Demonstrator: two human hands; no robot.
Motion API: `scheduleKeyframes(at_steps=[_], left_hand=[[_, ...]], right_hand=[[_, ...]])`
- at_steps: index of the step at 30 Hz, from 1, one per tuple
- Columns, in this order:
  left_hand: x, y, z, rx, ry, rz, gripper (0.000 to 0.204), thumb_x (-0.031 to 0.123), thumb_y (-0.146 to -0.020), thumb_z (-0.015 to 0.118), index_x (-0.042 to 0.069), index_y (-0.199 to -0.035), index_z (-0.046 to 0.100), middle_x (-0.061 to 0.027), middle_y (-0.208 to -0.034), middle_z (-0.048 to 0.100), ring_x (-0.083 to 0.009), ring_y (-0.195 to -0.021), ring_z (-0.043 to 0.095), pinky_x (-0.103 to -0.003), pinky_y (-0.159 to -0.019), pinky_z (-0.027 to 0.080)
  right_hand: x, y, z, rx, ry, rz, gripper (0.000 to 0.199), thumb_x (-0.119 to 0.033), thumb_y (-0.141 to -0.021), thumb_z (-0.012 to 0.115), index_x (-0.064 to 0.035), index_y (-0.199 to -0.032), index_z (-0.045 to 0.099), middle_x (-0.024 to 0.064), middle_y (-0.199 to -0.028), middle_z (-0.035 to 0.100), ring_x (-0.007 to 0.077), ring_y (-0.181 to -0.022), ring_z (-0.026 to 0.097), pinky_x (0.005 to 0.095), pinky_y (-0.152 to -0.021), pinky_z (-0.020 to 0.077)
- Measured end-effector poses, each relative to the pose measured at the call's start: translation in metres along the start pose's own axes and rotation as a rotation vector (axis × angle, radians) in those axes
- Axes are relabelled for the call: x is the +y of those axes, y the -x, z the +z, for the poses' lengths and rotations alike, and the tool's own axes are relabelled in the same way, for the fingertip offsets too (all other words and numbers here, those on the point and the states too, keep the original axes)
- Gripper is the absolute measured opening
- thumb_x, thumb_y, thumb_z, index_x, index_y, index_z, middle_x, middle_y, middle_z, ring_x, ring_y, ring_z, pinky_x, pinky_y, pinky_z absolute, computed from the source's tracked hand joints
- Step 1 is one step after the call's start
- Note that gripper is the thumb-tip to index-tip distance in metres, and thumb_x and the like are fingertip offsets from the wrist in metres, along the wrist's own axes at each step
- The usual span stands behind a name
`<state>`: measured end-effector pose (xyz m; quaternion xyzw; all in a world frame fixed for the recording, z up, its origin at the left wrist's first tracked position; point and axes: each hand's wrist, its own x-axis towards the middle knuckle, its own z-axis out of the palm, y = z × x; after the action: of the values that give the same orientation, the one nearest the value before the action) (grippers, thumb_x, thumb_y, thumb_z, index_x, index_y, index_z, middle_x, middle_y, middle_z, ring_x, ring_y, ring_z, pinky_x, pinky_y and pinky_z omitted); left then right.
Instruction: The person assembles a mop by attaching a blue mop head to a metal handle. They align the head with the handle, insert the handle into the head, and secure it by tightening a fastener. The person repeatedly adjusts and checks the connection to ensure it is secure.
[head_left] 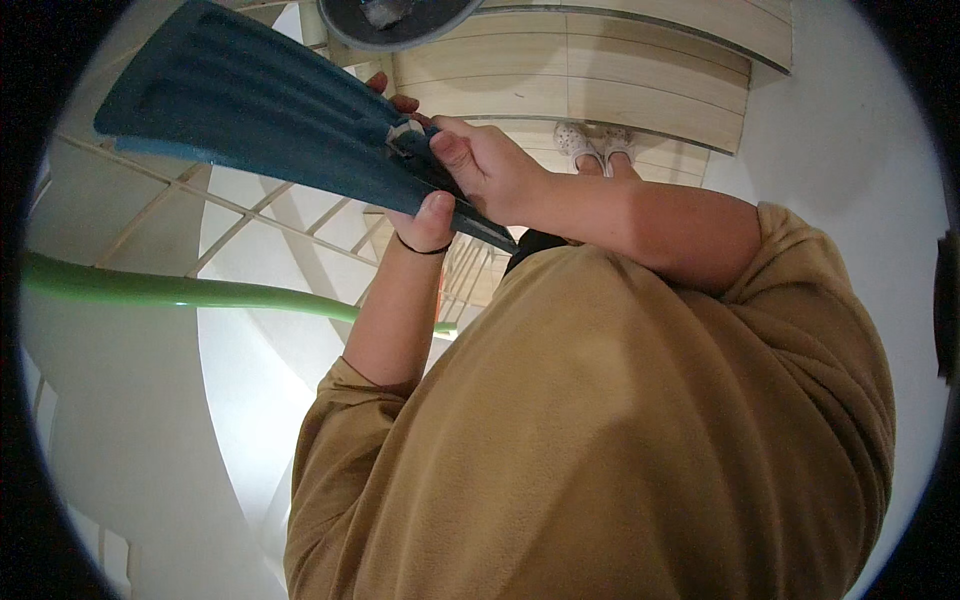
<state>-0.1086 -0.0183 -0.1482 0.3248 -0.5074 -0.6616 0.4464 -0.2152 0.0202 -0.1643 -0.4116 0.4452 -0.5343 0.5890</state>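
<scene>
Both my hands hold a dark teal plastic dustpan [250,95], its surface ridged lengthwise. Its wide end points to the upper left, and it narrows toward my body. My left hand [425,225], with a thin dark band at the wrist, grips the lower edge near the narrow end, thumb on top. Closed on the upper side is my right hand [490,170], its thumb pressed beside a small whitish patch [405,135] on the dustpan. Two fingertips show past the far edge; whose hand they belong to I cannot tell. The dustpan hides most other fingers.
Pale wood-look stair steps [500,70] lie ahead, with my feet in white clogs [580,145] on one. A dark grey bucket [395,25] with something pale and wet-looking inside stands at the top. On the left, a green handrail [200,290] curves past; a white wall [850,140] is right.
</scene>
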Motion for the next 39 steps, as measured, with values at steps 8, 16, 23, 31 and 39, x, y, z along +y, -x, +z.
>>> scheduleKeyframes(at_steps=[8, 16, 23, 31, 39], left_hand=[[0.001, 0.005, -0.010, 0.006, -0.047, 0.019, 0.107, 0.035, -0.056, 0.081, 0.003, -0.135, 0.017, -0.0086, -0.118, 0.044, -0.0195, -0.106, 0.048, -0.030, -0.093, 0.039], [0.005, 0.003, -0.015, -0.033, -0.058, 0.075, 0.110, 0.031, -0.053, 0.084, 0.003, -0.135, 0.016, -0.0081, -0.117, 0.044, -0.0200, -0.108, 0.048, -0.030, -0.096, 0.039], [0.005, 0.002, -0.022, -0.068, -0.333, 0.111, 0.107, 0.049, -0.054, 0.078, 0.003, -0.132, 0.022, -0.0098, -0.126, 0.032, -0.0193, -0.109, 0.039, -0.032, -0.094, 0.032], [0.012, 0.014, -0.009, 0.046, -0.192, -0.015, 0.102, 0.045, -0.058, 0.078, 0.005, -0.134, 0.023, -0.0074, -0.133, 0.027, -0.0177, -0.112, 0.036, -0.031, -0.093, 0.034], [0.025, 0.011, 0.004, 0.035, 0.104, -0.154, 0.106, 0.039, -0.055, 0.081, 0.005, -0.135, 0.021, -0.0053, -0.124, 0.039, -0.0168, -0.112, 0.042, -0.028, -0.096, 0.038]], right_hand=[[-0.004, 0.001, 0.007, -0.007, 0.025, 0.006, 0.049, -0.047, -0.093, 0.031, -0.0014, -0.095, 0.049, 0.0207, -0.074, 0.055, 0.0340, -0.069, 0.051, 0.0376, -0.065, 0.0428], [-0.005, 0.003, 0.012, -0.032, 0.066, 0.007, 0.038, -0.037, -0.095, 0.034, -0.0012, -0.097, 0.047, 0.0202, -0.071, 0.054, 0.0338, -0.064, 0.052, 0.0359, -0.061, 0.0423], [-0.005, 0.005, 0.012, -0.035, 0.051, 0.013, 0.032, -0.032, -0.093, 0.039, -0.0020, -0.100, 0.049, 0.0244, -0.075, 0.057, 0.0412, -0.072, 0.055, 0.0425, -0.063, 0.0439], [-0.005, 0.003, 0.016, -0.012, 0.054, 0.023, 0.039, -0.039, -0.093, 0.038, -0.0032, -0.102, 0.050, 0.0257, -0.077, 0.058, 0.0446, -0.075, 0.056, 0.0454, -0.064, 0.0448], [-0.006, 0.003, 0.014, 0.009, 0.062, -0.019, 0.043, -0.042, -0.093, 0.035, -0.0028, -0.100, 0.050, 0.0257, -0.075, 0.057, 0.0449, -0.074, 0.056, 0.0449, -0.063, 0.0445]])
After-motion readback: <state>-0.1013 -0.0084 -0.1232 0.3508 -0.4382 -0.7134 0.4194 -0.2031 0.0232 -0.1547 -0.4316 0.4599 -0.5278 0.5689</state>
